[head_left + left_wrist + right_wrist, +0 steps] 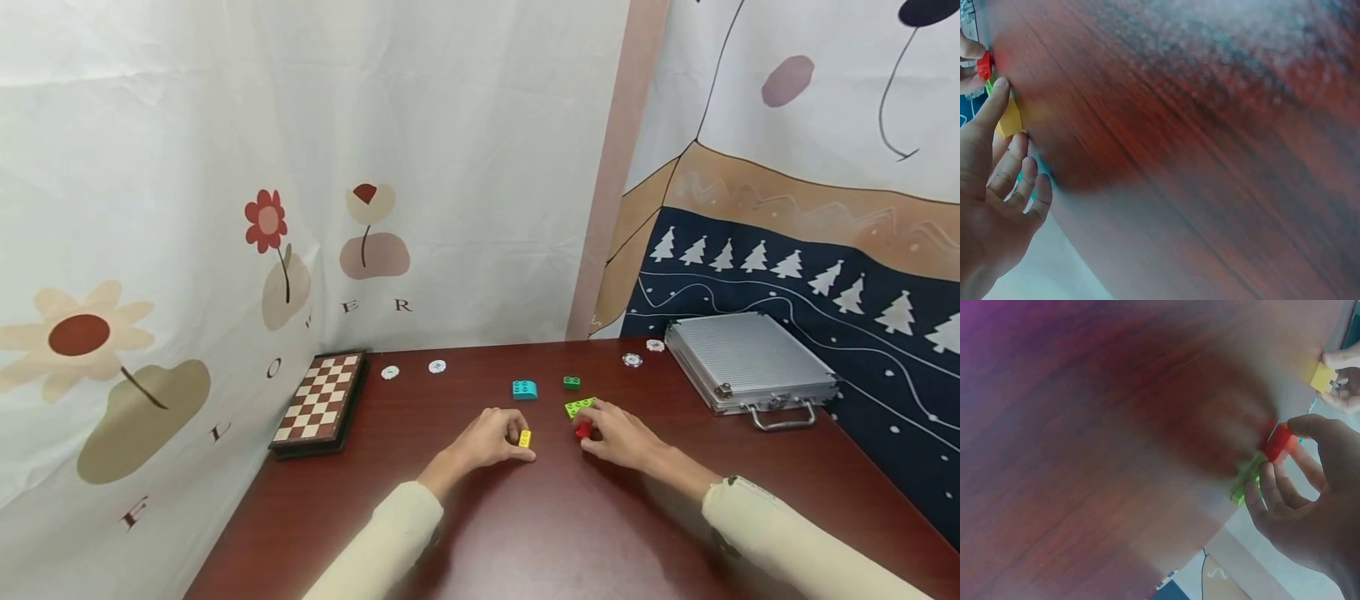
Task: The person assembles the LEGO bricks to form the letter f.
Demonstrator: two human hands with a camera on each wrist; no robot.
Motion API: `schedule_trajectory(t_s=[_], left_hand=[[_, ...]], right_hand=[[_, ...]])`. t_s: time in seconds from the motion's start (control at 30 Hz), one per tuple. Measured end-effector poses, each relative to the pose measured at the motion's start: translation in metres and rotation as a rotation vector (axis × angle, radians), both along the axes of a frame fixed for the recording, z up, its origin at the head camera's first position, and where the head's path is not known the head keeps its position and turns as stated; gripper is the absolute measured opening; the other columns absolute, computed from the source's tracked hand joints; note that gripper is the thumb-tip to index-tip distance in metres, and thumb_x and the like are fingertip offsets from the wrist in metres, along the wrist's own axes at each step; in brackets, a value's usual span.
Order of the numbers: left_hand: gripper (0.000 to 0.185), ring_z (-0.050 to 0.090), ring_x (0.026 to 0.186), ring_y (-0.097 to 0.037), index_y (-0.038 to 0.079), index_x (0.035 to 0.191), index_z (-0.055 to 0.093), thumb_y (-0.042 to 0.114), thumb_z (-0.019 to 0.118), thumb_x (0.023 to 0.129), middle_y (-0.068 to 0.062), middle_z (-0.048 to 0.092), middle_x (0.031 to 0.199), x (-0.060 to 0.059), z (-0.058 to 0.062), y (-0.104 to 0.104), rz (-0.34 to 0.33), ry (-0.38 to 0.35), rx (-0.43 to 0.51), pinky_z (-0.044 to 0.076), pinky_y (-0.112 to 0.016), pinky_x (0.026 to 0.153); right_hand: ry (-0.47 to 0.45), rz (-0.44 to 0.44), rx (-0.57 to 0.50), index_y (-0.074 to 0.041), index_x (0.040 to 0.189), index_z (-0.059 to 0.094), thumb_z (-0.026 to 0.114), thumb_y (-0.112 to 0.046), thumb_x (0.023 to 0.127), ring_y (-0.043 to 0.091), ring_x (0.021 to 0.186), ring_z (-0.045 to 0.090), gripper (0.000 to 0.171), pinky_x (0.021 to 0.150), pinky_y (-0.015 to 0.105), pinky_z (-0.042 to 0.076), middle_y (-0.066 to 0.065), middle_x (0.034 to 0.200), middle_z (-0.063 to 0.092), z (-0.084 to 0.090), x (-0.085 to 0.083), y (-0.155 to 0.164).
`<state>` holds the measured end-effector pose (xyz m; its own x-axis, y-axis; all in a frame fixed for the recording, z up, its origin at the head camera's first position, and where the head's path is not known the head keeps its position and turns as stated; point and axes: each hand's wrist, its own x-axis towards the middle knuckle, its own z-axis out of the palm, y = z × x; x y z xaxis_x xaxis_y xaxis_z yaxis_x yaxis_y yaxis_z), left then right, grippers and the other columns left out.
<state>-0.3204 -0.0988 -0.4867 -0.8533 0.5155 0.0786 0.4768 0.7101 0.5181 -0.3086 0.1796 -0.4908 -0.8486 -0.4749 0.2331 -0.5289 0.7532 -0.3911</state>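
Cream-coloured sleeves enter from the near edge of the dark red wooden counter [525, 533], each ending in a bare hand. Left hand [487, 439]: the fingers curl round a small yellow plastic building brick [525, 438] and pinch it at counter level. Right hand [618, 435]: the thumb and fingers pinch a small red plastic brick [582, 430], held just beside a lime-green flat studded brick [579, 407] that lies on the counter. The two hands are near each other but apart.

Status, as judged from the layout: no brick is joined to another. The yellow and red bricks are each in a grip; the lime-green brick, a turquoise curved brick [524, 389] and a dark green small brick [572, 382] lie loose farther back. Assembly, if intended, appears at its start.

Surrounding items: a folded chessboard [321, 402] at the left, a closed ribbed aluminium case [750, 360] at the right, and poker chips [437, 366] along the far edge.
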Motion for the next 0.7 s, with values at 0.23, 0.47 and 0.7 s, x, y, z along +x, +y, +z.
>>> schedule_trajectory(t_s=[0.23,0.47,0.7], left_hand=[[0.057,0.06,0.097,-0.017,0.009,0.127,0.073,0.036,0.091,0.081,-0.001,0.072,0.11,0.001,0.008,-0.008,-0.055,0.019,0.006,0.052,-0.033,0.088],[0.044,0.065,0.097,-0.019,0.007,0.121,0.076,0.024,0.09,0.083,-0.002,0.077,0.11,-0.003,0.007,-0.012,-0.076,-0.026,0.069,0.055,-0.035,0.087],[0.029,0.066,0.083,-0.011,0.011,0.105,0.08,0.024,0.091,0.082,0.004,0.077,0.091,-0.006,0.0,-0.008,-0.047,-0.016,0.097,0.053,-0.024,0.075]], right_hand=[[-0.018,0.072,-0.091,-0.009,0.111,0.07,0.083,-0.009,0.087,0.014,0.09,0.062,0.028,0.08,0.031,0.058,0.0,0.101,0.067,0.005,-0.005,0.0],[-0.058,0.126,-0.178,-0.011,0.115,0.069,0.082,-0.009,0.089,0.019,0.098,0.068,0.029,0.089,0.039,0.059,0.003,0.11,0.071,0.008,-0.005,-0.005],[-0.053,0.179,-0.211,-0.006,0.123,0.07,0.081,-0.01,0.09,0.021,0.097,0.065,0.036,0.087,0.036,0.058,0.004,0.109,0.071,0.011,-0.008,-0.02]])
